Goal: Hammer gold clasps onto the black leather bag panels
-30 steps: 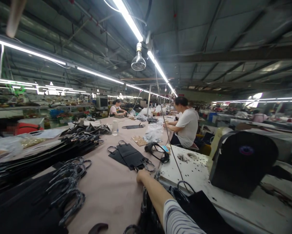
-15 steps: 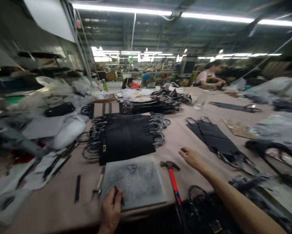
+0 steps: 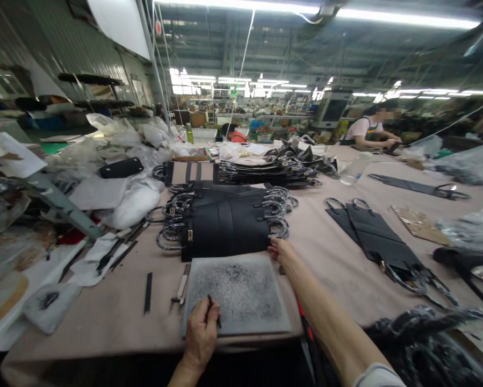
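One dark rod in the left hand, lower end seemingly rightward.

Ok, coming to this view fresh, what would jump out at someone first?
Probably the stack of black leather-like pieces mid-table, with wrapped loop handles fanning out at both ends; the right hand is at its near right corner. Just in front lies the pale, black-speckled board, where the left hand holds a thin dark tool. Overhead, bright strip lights cross the hall.
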The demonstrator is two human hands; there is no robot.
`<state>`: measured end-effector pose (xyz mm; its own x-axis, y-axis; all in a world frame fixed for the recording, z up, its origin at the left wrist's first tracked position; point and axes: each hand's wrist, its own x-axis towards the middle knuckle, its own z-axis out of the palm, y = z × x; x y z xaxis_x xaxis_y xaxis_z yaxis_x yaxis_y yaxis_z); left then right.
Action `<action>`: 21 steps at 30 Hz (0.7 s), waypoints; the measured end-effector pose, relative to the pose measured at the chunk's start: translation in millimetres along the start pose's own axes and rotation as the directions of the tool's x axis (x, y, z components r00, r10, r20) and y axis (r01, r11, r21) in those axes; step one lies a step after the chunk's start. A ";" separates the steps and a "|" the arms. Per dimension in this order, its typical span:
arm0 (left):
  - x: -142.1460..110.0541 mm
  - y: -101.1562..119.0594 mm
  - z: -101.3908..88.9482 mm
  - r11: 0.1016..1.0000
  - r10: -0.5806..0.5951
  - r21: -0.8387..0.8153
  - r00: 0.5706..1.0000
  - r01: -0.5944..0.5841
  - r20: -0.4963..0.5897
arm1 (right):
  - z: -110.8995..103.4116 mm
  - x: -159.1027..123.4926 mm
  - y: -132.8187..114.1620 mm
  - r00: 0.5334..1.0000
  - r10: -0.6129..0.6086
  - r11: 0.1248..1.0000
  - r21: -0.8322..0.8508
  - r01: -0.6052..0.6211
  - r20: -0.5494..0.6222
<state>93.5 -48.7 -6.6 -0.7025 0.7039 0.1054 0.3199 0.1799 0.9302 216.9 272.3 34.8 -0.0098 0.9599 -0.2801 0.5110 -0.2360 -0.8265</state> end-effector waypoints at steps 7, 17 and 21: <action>-0.4 0.8 -4.6 0.997 0.079 0.014 0.996 -0.079 0.035 | 1.6 -8.1 -22.7 0.989 0.135 0.972 0.183 -0.144 0.062; 0.1 -2.3 -6.4 0.994 -0.024 -0.105 0.995 0.034 0.095 | -32.8 -63.4 -82.4 0.963 -0.269 0.903 0.348 0.254 -0.004; 10.8 4.0 -24.8 0.975 -0.090 -0.201 0.995 0.098 0.048 | -87.2 -100.7 -105.5 0.775 -0.627 0.750 0.207 0.628 -0.076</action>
<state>71.5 -57.4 7.0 -0.6974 0.7166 0.0041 0.1148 0.1060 0.9877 238.9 213.7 192.8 -0.2633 0.9034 0.3384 0.1996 0.3942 -0.8971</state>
